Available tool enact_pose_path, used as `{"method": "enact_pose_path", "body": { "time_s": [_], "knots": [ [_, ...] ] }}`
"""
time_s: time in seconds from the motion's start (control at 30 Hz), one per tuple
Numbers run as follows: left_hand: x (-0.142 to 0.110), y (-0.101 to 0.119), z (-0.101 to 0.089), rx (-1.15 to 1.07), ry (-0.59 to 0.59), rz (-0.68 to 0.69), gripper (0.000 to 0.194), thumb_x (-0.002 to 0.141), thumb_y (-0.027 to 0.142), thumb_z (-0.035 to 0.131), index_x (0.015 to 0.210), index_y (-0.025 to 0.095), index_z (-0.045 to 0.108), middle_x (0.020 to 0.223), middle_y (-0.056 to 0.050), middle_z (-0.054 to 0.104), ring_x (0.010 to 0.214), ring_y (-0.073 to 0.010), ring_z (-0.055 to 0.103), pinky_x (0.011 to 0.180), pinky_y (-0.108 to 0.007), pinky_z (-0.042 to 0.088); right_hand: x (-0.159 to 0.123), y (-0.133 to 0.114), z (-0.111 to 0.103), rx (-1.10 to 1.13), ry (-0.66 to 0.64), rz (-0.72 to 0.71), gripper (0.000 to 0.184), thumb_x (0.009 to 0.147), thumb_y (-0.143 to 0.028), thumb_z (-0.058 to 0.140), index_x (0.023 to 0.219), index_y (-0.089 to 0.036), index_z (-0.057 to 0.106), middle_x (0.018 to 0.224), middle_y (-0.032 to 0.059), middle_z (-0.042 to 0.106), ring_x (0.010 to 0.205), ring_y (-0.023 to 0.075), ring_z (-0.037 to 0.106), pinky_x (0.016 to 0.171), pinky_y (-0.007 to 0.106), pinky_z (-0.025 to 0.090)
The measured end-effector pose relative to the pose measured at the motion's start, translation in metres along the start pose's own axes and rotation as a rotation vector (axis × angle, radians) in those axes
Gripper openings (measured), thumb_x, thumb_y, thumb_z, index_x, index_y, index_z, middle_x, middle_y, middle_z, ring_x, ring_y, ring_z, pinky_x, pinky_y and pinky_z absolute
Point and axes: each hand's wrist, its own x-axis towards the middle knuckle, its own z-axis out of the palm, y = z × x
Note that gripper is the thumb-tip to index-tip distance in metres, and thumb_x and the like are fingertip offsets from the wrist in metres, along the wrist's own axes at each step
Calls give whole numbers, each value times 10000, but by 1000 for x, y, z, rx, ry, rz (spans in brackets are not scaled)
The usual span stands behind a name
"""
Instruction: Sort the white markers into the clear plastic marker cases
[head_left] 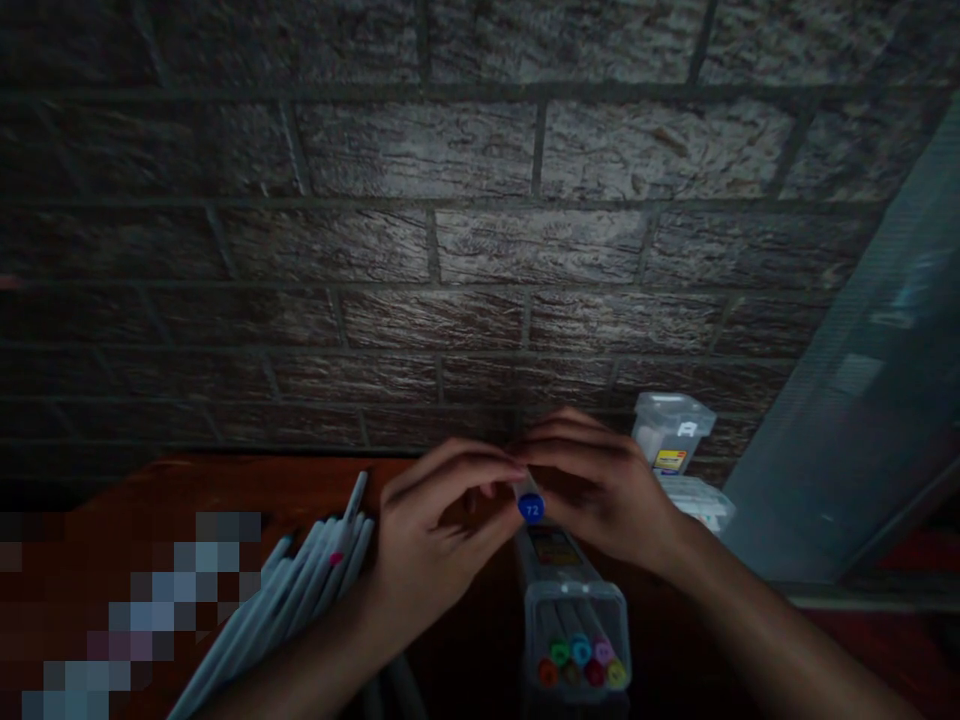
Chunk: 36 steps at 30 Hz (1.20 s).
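Note:
A white marker [526,484] with a blue end numbered 72 is held between my two hands, its blue end turned toward me. My left hand [439,530] pinches it from the left with curled fingers. From the right, my right hand [604,490] closes on the same marker, though its fingertips are partly hidden. Just below the hands lies a clear plastic case [534,590], its open end facing me. Inside, several markers [580,650] show coloured ends in orange, green, blue, pink, red and yellow.
Several loose white markers [300,575] lie bundled left of my left forearm on the reddish-brown table [225,480]. Behind my right hand stands a clear case [673,430] with a yellow label, by another clear plastic piece [697,500]. A brick wall [480,240] rises behind.

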Motion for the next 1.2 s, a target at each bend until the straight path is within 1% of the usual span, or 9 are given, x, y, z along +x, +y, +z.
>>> {"method": "enact_pose_path", "body": {
  "time_s": [0.23,0.4,0.7,0.87,1.03,1.2],
  "knots": [
    [1,6,-1,-1,4,-3,247,819,69,845,1012,202,770,946,-23,775,787,-133,723,680,-226,586,0,-5,-1,-7,9,2,227,961,-221,733,1185,-240,759,968,61,767,911,219,679,806,362,535],
    [1,7,-2,9,8,6,251,805,59,852,999,197,772,943,-14,775,774,-121,716,682,-216,581,1,-5,-2,-16,-1,-10,231,959,-221,741,1189,-250,755,952,50,770,911,220,678,813,366,531],
    [0,6,-3,13,0,-2,259,810,68,850,1009,212,769,944,-16,773,784,-137,725,667,-229,586,1,-6,-2,-14,0,-8,221,968,-259,741,1188,-251,757,939,48,767,903,222,676,806,369,533],
    [1,6,-3,0,1,5,252,818,67,842,1010,213,769,939,-22,772,756,-133,712,657,-232,582,1,-5,-2,-11,-1,-10,228,961,-247,746,1188,-229,756,965,62,771,919,225,677,817,369,531],
    [1,7,-3,3,5,9,242,822,82,844,1012,213,772,940,-26,779,760,-138,720,659,-234,587,1,-6,-3,-22,-9,-26,237,968,-260,736,1203,-239,751,955,52,779,916,226,682,824,372,527],
    [2,8,-3,11,3,-2,248,815,68,845,1004,209,768,929,-19,777,758,-132,718,664,-227,585,1,-6,-3,-32,-16,-20,251,948,-218,750,1198,-236,747,962,47,780,915,217,680,829,365,526]
  ]
}}
